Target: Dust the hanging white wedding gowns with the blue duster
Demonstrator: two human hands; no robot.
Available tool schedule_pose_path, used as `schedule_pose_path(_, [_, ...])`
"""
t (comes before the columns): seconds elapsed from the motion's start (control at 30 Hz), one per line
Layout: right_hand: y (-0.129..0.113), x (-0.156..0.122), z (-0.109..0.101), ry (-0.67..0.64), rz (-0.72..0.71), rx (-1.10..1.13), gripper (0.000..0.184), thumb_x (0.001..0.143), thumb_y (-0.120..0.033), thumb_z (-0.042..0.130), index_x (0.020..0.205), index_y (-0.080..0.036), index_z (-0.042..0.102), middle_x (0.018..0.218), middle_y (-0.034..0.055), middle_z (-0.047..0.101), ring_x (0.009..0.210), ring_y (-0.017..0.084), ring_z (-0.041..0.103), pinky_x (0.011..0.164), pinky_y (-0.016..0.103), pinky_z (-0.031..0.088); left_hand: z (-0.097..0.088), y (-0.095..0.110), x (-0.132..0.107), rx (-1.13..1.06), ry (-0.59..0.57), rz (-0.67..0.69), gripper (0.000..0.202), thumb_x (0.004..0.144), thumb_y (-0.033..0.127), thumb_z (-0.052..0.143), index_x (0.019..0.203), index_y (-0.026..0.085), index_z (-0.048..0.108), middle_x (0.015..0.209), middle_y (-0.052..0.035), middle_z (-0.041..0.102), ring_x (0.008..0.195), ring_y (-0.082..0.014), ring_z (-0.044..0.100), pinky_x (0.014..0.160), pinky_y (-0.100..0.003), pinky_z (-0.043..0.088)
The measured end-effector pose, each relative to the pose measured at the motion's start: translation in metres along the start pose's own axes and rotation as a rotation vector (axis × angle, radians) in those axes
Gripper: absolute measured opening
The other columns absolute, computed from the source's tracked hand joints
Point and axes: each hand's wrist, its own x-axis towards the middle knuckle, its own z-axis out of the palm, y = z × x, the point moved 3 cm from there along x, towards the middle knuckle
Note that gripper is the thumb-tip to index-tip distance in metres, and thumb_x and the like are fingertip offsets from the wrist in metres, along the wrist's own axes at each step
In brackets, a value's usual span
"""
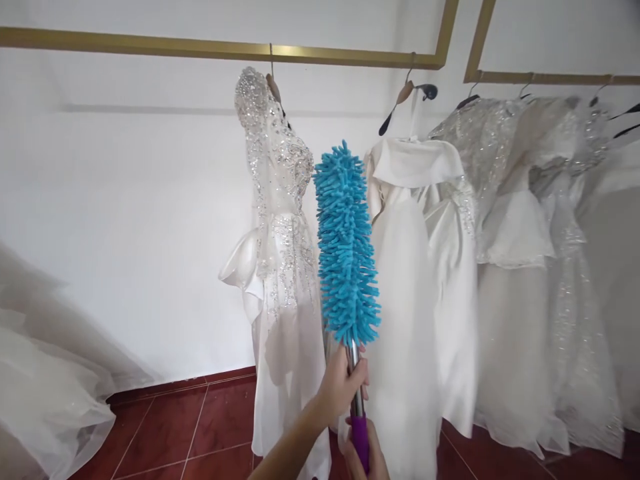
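Note:
A duster (347, 247) with a fluffy blue head stands upright in front of me, its head toward the top. My left hand (337, 388) is wrapped round its metal shaft just below the blue fibres. Lower down, my right hand (367, 457) grips the purple handle; the bottom of that hand is cut off by the frame edge. Behind the duster hang a sequinned white gown (287, 267) on the left and a plain white gown (407, 300) on the right. Whether the blue head touches either gown I cannot tell.
A gold rail (150, 45) on the white wall carries the hangers, and a second gold rail (575, 79) continues at right with several more white dresses (520, 320). A tulle skirt (45, 393) spreads at lower left over the red tiled floor (195, 427).

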Motion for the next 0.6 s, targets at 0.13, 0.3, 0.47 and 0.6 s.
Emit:
schedule_pose_path(0.13, [-0.036, 0.018, -0.025, 0.016, -0.009, 0.064, 0.047, 0.079, -0.056, 0.042, 0.112, -0.022, 0.043, 0.104, 0.0103, 0.058, 0.102, 0.025, 0.054, 0.092, 0.036, 0.045, 0.01, -0.013, 0.043, -0.065, 0.031, -0.011, 0.034, 0.078, 0.051, 0.05, 0.093, 0.022, 0.041, 0.058, 0.0081, 0.047, 0.037, -0.0058, 0.046, 0.036, -0.019, 0.04])
schedule_pose_path(0.3, [-0.049, 0.046, -0.022, -0.073, 0.053, 0.125, 0.035, 0.082, -0.043, 0.044, 0.108, -0.02, 0.043, 0.053, -0.0077, 0.046, 0.042, 0.011, 0.045, 0.042, 0.024, 0.041, -0.007, -0.051, 0.077, -0.109, 0.193, -0.127, 0.038, 0.074, 0.055, 0.051, 0.088, 0.021, 0.041, 0.054, 0.0105, 0.041, 0.034, -0.0047, 0.041, 0.035, -0.019, 0.036])
schedule_pose_path(0.47, [-0.017, 0.069, -0.001, -0.183, 0.156, 0.217, 0.036, 0.079, -0.04, 0.042, 0.106, -0.016, 0.04, 0.04, -0.0153, 0.031, 0.025, 0.006, 0.027, 0.028, 0.019, 0.022, -0.033, -0.103, 0.086, -0.107, 0.25, -0.212, 0.041, 0.072, 0.058, 0.051, 0.084, 0.02, 0.042, 0.057, 0.0094, 0.043, 0.038, -0.0055, 0.045, 0.04, -0.02, 0.036])
schedule_pose_path(0.6, [0.028, 0.077, 0.006, -0.183, 0.194, 0.176, 0.035, 0.079, -0.043, 0.04, 0.101, -0.017, 0.044, 0.038, -0.0137, 0.033, 0.025, 0.006, 0.026, 0.028, 0.021, 0.019, -0.041, -0.155, 0.085, -0.105, 0.268, -0.326, 0.046, 0.067, 0.063, 0.053, 0.083, 0.021, 0.041, 0.056, 0.0095, 0.044, 0.038, -0.0066, 0.045, 0.041, -0.022, 0.033])
